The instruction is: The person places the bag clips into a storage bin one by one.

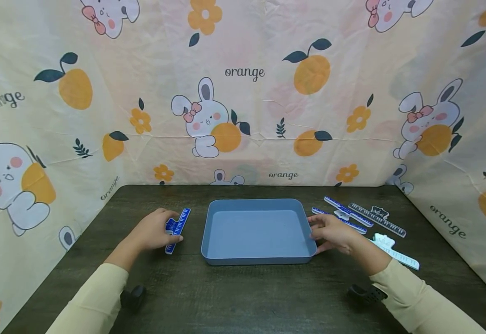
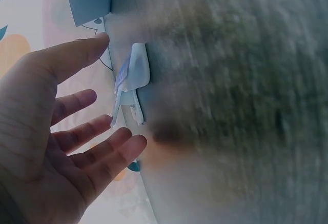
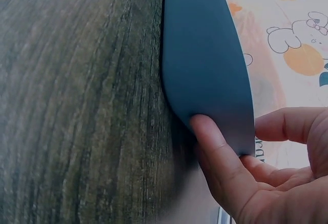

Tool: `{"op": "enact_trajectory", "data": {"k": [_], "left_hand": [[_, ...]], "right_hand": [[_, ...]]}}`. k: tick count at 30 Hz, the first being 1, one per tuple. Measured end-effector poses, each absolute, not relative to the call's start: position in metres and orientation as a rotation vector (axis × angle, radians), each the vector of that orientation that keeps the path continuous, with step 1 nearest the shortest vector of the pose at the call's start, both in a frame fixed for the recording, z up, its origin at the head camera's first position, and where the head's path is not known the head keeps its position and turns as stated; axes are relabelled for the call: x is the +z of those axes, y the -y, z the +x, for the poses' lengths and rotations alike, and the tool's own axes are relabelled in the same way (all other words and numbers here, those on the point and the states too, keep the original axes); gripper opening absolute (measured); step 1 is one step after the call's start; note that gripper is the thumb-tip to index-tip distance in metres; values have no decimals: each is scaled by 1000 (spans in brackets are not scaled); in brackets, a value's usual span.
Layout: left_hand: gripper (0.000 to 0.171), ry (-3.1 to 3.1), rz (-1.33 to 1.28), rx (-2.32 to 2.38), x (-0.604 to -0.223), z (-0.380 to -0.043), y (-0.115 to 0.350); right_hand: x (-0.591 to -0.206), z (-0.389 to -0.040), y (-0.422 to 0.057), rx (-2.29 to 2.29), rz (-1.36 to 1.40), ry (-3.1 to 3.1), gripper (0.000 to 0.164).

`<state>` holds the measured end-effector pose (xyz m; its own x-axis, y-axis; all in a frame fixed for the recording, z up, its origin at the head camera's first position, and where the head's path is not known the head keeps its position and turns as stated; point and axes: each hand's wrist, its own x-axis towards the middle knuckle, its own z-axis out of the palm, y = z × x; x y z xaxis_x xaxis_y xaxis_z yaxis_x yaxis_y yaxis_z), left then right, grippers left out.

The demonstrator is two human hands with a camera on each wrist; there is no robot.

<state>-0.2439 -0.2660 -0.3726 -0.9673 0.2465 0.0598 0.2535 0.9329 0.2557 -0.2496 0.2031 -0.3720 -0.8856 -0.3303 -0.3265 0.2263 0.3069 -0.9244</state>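
On the left of the table lies a dark blue clip with a ruler edge (image 1: 181,224). My left hand (image 1: 156,230) is right beside it, overlapping its handle in the head view. In the left wrist view the thumb and fingers are spread apart, and the ruler clip (image 2: 134,70) stands just beyond the fingertips. My right hand (image 1: 330,233) grips the right side of a blue-grey tray (image 1: 259,260) near its front corner. The right wrist view shows the thumb against the tray's outer wall (image 3: 205,55) and the index finger at its rim.
Right of the tray lie two blue ruler clips (image 1: 357,215), a clear-and-dark ruler clip (image 1: 382,221) and a pale mint ruler clip (image 1: 406,259), close to my right forearm. A printed cloth (image 1: 268,106) hangs behind the dark wooden table (image 1: 243,301) and along its sides.
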Motion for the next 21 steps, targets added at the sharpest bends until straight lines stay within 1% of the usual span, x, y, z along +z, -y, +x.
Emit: {"op": "enact_trajectory", "data": {"k": [6, 12, 21], "left_hand": [[65, 3111, -402, -343, -371, -248, 263], [61, 3140, -393, -277, -372, -254, 260], [58, 3166, -467, -210, -370, -261, 254]], "right_hand": [[-374, -250, -203, -1610, -100, -2122, 62], [-374, -250, -204, -1611, -118, -2122, 61], [-374, -250, -204, -1607, -122, -2114, 63]]}}
